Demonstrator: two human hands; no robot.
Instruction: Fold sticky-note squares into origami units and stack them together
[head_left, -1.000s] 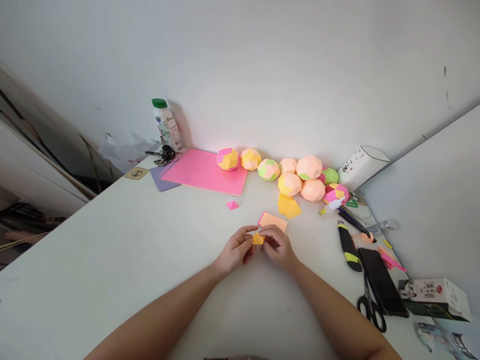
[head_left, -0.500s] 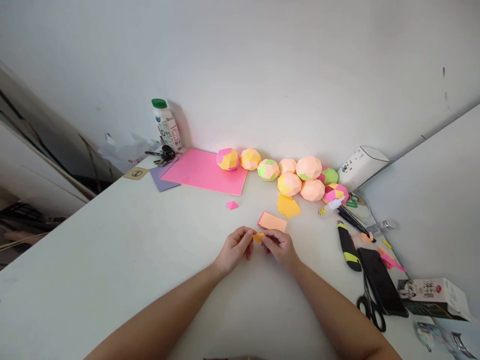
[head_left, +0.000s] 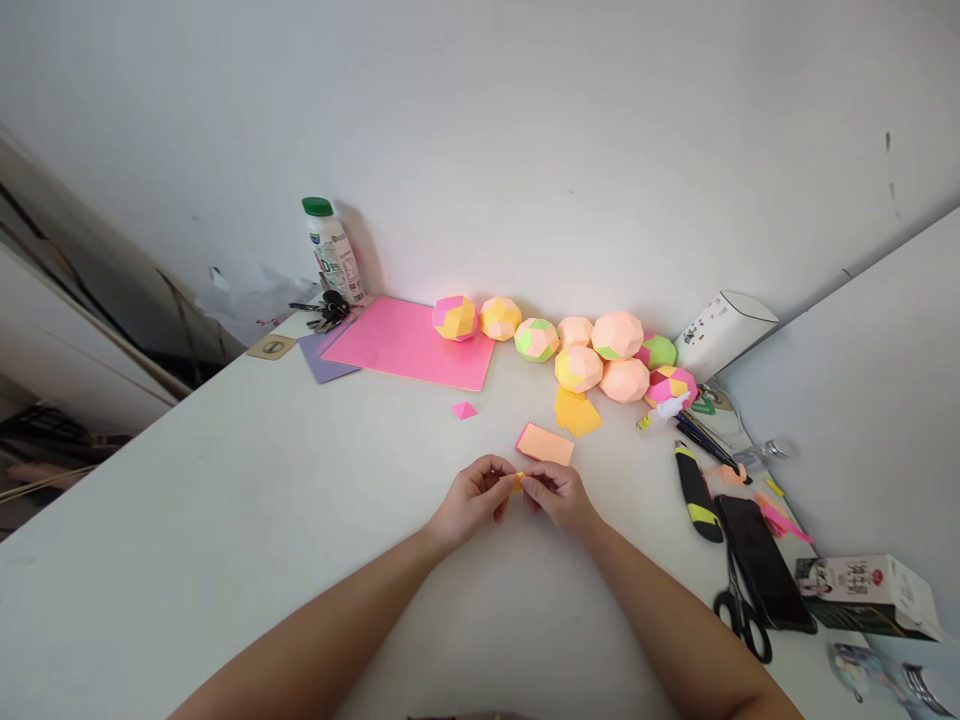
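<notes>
My left hand (head_left: pixel 471 498) and my right hand (head_left: pixel 560 496) meet over the white table (head_left: pixel 225 520), both pinching a small folded orange paper piece (head_left: pixel 517 481) between their fingertips. Only a sliver of the paper shows. Just beyond my hands lies a small stack of peach and pink paper squares (head_left: pixel 545 443). Further back sit yellow paper squares (head_left: pixel 577 412) and a little pink folded piece (head_left: pixel 464 409).
Several coloured paper balls (head_left: pixel 577 352) line the wall beside a pink sheet (head_left: pixel 409 342). A green-capped bottle (head_left: pixel 330 248) and keys (head_left: pixel 324 310) are at the back left. To the right lie a utility knife (head_left: pixel 696 494), phone (head_left: pixel 763 560), scissors (head_left: pixel 741 612), pens and a carton (head_left: pixel 870 594).
The orange paper has been folded smaller and is now nearly hidden between my fingertips. Both hands stayed in the same spot, fingers closing in closer together.
</notes>
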